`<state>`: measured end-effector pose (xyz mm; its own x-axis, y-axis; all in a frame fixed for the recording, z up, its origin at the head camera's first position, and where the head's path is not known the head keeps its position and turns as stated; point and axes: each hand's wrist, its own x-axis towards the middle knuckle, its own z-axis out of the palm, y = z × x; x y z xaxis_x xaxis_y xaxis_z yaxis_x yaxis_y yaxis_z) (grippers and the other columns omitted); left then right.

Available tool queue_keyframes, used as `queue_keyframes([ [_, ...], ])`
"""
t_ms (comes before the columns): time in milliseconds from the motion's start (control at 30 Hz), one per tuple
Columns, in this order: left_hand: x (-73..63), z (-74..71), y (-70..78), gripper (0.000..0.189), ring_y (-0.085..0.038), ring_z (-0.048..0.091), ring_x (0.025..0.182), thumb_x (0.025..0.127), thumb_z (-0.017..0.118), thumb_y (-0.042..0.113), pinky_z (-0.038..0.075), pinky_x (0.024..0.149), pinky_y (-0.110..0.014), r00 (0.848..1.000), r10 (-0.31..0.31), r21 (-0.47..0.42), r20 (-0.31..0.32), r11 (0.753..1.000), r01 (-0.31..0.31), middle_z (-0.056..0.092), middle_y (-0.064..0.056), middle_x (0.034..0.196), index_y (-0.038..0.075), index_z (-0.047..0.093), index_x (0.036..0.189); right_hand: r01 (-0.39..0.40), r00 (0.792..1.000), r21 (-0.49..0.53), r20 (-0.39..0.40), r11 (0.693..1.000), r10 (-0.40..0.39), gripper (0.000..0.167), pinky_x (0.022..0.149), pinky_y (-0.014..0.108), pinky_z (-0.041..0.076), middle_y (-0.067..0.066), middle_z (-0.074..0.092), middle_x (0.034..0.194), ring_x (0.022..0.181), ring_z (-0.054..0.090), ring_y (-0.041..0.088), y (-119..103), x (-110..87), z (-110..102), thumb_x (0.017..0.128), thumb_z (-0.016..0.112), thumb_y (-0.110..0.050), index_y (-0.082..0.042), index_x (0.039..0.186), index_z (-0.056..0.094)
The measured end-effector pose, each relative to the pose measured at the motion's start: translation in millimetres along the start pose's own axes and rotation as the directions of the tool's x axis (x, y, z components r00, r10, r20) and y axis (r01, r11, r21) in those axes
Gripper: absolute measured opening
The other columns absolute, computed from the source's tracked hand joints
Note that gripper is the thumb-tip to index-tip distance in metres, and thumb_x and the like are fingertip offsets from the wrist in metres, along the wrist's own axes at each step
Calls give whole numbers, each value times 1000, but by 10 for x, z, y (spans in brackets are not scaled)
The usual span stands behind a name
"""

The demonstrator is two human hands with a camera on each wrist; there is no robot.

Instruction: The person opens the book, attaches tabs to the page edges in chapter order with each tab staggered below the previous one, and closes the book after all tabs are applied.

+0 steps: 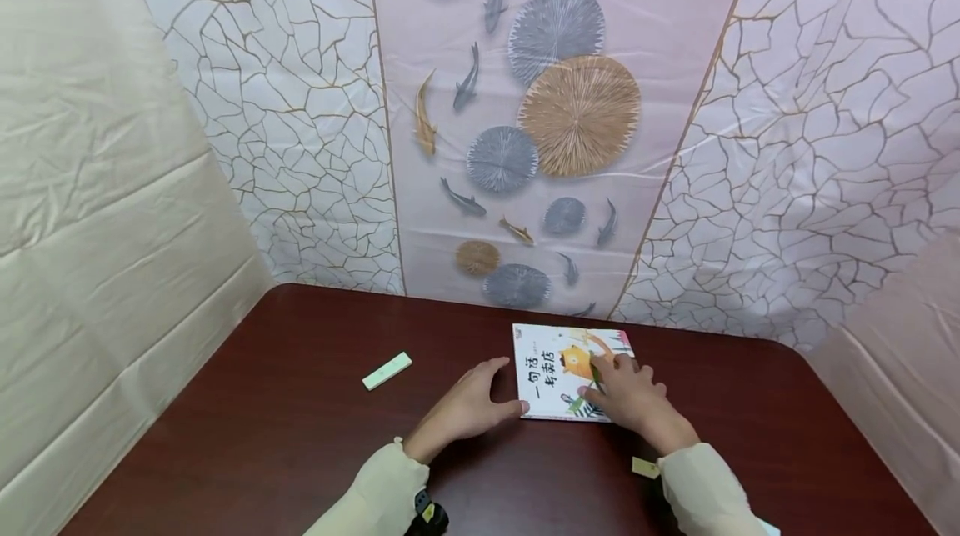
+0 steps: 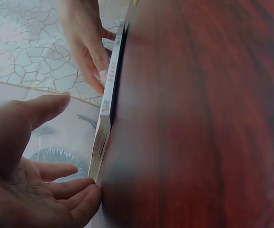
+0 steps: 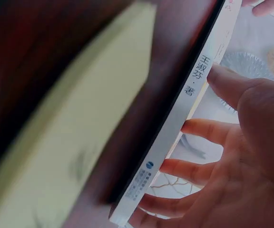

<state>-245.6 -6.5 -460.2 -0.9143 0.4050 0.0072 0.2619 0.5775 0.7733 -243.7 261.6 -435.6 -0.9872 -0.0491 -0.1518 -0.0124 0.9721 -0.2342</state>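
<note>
Picture book (image 1: 551, 373) lies cover-up on the table (image 1: 300, 444), between 12 and 1 o'clock from me. My left hand (image 1: 472, 403), fingers spread, sits at its 8 o'clock corner, contact unclear; my right hand (image 1: 633, 394), also spread, is over its 4 o'clock side. Likely risk: uneven pushing skews it.
</note>
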Motion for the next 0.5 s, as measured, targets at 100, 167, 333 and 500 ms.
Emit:
queue_keyframes([
  [100,3,16,19,80,-37,42,150,93,81,41,39,118,-55,999,16,55,35,998,-18,48,-18,159,3,49,155,-8,1000,3,0,1000,8,66,96,83,37,39,39,151,129,39,70,-31,-24,26,103,67,-42,-6,155,47],
  [167,2,25,33,79,-37,41,150,93,81,42,39,118,-54,998,27,98,56,995,-33,48,-16,160,3,50,154,-18,1000,6,1,1000,18,67,96,84,37,40,38,150,130,38,70,-63,-43,39,103,67,-42,-6,156,46],
  [333,-13,39,80,71,-34,41,150,91,83,41,36,121,-48,989,94,203,117,972,-117,54,-15,156,2,58,144,-40,999,15,-10,999,40,67,98,84,36,41,39,149,132,36,70,-179,-105,73,103,67,-42,-5,154,47],
  [500,-41,24,136,73,-37,41,150,92,81,43,37,121,-50,986,73,288,149,951,-114,50,-19,158,-2,57,144,-40,999,15,-14,999,40,64,96,83,38,40,42,146,130,38,70,-292,-174,92,103,67,-45,-6,151,52],
])
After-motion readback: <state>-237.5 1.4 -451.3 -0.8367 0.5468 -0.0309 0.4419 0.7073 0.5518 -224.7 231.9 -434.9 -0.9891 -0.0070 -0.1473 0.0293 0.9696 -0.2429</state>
